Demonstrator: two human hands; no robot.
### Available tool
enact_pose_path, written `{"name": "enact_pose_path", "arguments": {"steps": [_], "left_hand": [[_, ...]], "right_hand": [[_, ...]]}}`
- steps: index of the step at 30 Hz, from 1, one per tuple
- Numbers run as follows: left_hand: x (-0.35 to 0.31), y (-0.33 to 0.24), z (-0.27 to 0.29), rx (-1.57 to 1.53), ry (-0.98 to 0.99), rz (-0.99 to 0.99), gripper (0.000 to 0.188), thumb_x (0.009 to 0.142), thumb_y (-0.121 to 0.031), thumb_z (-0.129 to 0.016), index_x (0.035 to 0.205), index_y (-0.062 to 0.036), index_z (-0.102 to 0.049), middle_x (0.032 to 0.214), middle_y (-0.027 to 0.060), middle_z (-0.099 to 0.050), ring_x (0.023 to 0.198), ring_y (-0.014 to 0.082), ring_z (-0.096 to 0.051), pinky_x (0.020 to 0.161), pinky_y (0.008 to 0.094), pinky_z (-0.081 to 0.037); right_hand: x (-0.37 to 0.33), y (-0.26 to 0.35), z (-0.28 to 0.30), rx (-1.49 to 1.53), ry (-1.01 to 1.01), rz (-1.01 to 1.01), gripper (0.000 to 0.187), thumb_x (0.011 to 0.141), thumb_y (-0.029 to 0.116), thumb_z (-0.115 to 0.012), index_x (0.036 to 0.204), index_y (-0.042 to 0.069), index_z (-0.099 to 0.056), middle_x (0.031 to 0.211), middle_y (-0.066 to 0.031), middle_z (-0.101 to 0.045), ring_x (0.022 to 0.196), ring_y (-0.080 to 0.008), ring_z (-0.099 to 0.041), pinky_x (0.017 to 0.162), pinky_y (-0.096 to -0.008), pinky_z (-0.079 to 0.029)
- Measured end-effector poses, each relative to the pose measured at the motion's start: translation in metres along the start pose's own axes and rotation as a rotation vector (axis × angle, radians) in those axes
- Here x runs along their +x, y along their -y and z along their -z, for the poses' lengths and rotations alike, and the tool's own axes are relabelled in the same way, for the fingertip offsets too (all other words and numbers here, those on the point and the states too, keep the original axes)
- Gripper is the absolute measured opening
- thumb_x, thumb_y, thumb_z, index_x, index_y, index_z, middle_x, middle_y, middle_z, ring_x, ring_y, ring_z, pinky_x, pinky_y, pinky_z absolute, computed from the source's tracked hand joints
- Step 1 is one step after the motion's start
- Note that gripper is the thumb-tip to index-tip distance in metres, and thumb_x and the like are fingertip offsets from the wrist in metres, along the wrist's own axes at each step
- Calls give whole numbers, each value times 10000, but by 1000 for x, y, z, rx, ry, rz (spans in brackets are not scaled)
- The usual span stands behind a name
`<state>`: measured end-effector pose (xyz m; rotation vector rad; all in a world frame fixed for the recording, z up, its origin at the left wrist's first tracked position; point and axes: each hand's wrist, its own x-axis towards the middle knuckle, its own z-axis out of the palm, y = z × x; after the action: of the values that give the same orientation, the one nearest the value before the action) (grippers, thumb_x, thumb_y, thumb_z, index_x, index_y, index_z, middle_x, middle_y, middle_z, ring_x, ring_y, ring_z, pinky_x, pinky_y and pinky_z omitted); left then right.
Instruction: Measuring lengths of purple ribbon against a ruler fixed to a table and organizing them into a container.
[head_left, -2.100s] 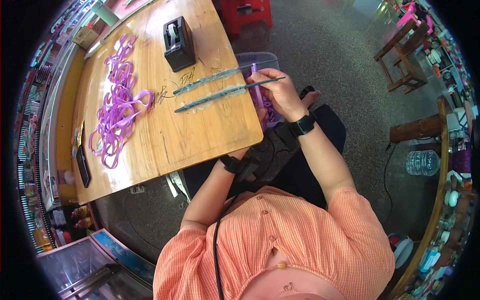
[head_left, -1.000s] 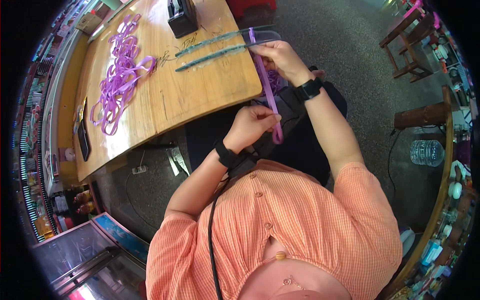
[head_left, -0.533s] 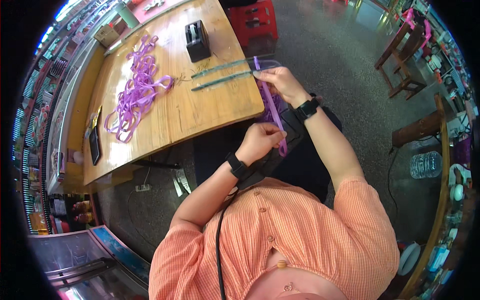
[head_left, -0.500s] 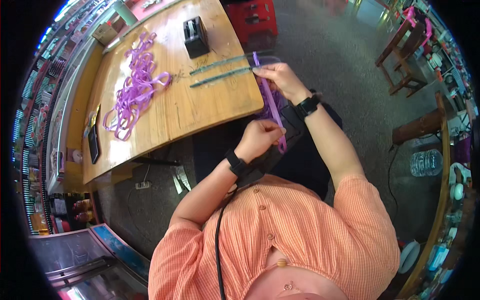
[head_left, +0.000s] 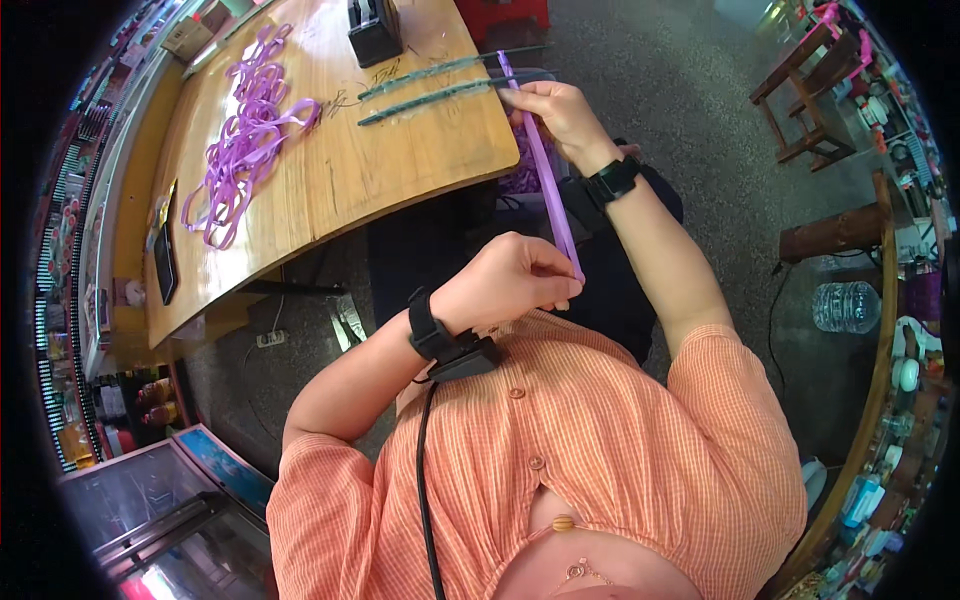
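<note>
My left hand (head_left: 510, 280) is closed in a pinch on the lower end of a purple ribbon (head_left: 548, 185), close to my shirt. The ribbon stretches straight up past the table's right corner to my right hand (head_left: 565, 120), whose thumb and fingers pinch near its upper part. Two thin dark green strips (head_left: 430, 100) lie side by side on the table and reach over its right edge; the nearer one runs to my right fingertips. Whether those fingers also grip that strip is hard to see. More purple ribbon (head_left: 525, 165) hangs in a bunch below the table edge.
A loose heap of purple ribbon (head_left: 250, 140) covers the left part of the wooden table (head_left: 340, 190). Behind the strips stands a black tape dispenser (head_left: 374, 35). A phone (head_left: 166, 262) rests at the left edge. A wooden chair (head_left: 815, 90) and a clear water jug (head_left: 846, 307) are at right.
My left hand has drawn down toward my body, and the ribbon, looped at its lower end before, is now straight between my hands. My right hand keeps its pinch by the table edge.
</note>
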<state>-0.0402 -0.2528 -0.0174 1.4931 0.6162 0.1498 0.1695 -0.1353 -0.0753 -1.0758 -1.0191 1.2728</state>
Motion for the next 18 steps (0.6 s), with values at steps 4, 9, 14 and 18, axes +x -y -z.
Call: {"name": "enact_pose_path", "arguments": {"steps": [4, 9, 14, 18], "left_hand": [[-9, -17, -10, 134, -89, -33, 171, 907, -124, -743, 966, 36, -735, 803, 55, -724, 725, 88, -668, 663, 228, -540], [-2, -5, -13, 105, -97, 56, 170, 914, -129, -737, 954, 36, -734, 798, 58, -726, 704, 81, -669, 638, 226, -538], [-6, -1, -15, 4, -124, 43, 168, 932, -114, -718, 980, 47, -724, 828, 64, -730, 723, 92, -685, 654, 222, -555], [-14, -26, -14, -155, -88, 43, 154, 937, -106, -713, 977, 42, -727, 871, 80, -740, 733, 109, -698, 670, 231, -574]], "right_hand": [[-11, 22, -11, -32, 1, -43, 238, 918, 252, -737, 985, 25, -712, 760, -16, -671, 616, -71, -585, 560, -201, -443], [10, -8, -3, -37, -75, 35, 221, 944, 255, -684, 937, 40, -732, 738, -27, -674, 599, -62, -536, 545, -225, -385], [6, -2, -19, 32, -136, 83, 239, 928, 243, -701, 915, 7, -736, 710, -38, -671, 612, -85, -576, 569, -240, -421], [1, 9, -13, -95, -140, 51, 289, 924, 259, -708, 951, -28, -721, 724, -56, -677, 572, -91, -578, 539, -238, -440]]}}
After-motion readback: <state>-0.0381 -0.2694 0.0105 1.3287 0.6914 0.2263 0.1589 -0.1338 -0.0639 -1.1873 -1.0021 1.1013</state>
